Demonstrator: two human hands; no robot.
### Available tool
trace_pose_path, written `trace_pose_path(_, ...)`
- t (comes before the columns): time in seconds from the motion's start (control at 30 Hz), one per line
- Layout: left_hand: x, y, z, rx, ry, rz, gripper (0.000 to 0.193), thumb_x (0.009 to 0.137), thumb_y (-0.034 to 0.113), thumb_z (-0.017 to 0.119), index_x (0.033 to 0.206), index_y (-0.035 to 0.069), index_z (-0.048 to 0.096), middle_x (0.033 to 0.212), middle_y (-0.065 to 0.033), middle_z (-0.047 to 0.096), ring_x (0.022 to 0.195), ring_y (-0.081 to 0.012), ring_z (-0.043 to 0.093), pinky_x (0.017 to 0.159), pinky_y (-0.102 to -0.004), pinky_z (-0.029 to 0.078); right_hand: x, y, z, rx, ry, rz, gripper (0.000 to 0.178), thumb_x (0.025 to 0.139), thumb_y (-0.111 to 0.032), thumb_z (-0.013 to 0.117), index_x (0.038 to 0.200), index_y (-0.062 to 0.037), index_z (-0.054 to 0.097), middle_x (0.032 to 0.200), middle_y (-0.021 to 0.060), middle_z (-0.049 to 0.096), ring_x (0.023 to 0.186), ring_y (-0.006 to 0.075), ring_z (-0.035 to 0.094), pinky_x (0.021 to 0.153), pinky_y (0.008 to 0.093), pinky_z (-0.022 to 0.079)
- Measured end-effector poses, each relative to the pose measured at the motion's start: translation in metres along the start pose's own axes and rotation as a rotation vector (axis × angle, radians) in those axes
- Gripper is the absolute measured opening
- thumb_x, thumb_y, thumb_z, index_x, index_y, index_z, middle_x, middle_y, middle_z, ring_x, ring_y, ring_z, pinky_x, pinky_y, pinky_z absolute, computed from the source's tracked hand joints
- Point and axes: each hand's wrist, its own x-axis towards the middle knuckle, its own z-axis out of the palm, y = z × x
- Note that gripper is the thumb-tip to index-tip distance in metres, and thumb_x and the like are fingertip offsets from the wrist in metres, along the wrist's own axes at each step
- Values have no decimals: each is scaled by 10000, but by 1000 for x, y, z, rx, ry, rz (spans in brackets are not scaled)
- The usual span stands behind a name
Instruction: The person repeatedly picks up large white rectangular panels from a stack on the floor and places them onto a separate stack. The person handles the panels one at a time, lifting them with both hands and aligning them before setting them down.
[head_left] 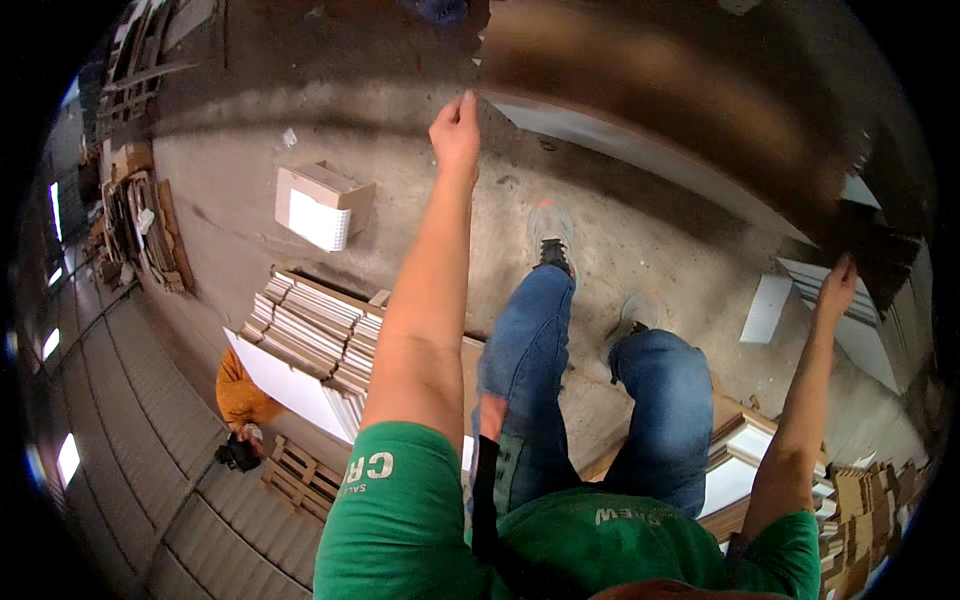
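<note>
While the person in the green shirt is standing with both arms stretched wide, a big brown board (650, 80) is lying across the space in front, with its pale long edge facing the shoes (551, 225). The left hand (456, 135) is reaching up to the board's near left corner — its fingers are bending in close together there, but I can't tell if they are pinching it. The right hand (838, 288) is stretching far out to the side, near the other end of the board and some white panels (862, 345); I can't tell if it is holding anything. A small white sheet (768, 308) is resting on the grey floor (620, 235) beside those panels. Over on the left, a cardboard box (357, 207) is sitting on the floor, and a big stack of boards (318, 335) is standing near the left arm. Behind that stack, another person in an orange top (243, 393) is standing — close to a wooden pallet (300, 476).
</note>
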Motion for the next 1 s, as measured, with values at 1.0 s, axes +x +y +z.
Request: trace_pose_path(1.0, 25, -44, 21, -374, -14, 312, 190, 804, 133, 630, 922, -14, 653, 865, -39, 637, 780, -97, 561, 738, -240, 444, -16, -42, 71, 537, 152, 254, 589, 924, -403, 308, 1368, -27, 219, 1364, 195, 298, 1211, 331, 358, 985, 409, 307)
